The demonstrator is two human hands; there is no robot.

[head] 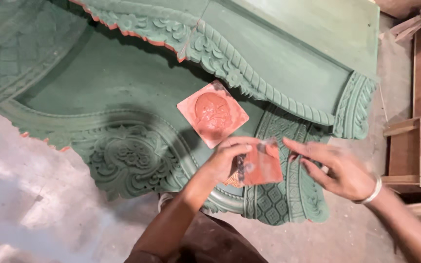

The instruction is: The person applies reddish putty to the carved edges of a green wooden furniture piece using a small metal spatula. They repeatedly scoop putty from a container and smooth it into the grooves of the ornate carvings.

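over green carving [137, 156], hands [230, 158] hold tile [261, 165]

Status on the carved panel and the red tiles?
Done: one red tile with a round relief lies on the green panel. In hand: left hand holds a second tile; right hand hovers beside it, open. Left: cannot tell where it goes.

I see grey concrete floor [40, 204], dusty, pale light patch on it left of big green carved panel [123, 92]. Right of panel, brown wooden frames [415, 146] stand on floor, scrap wood above them.
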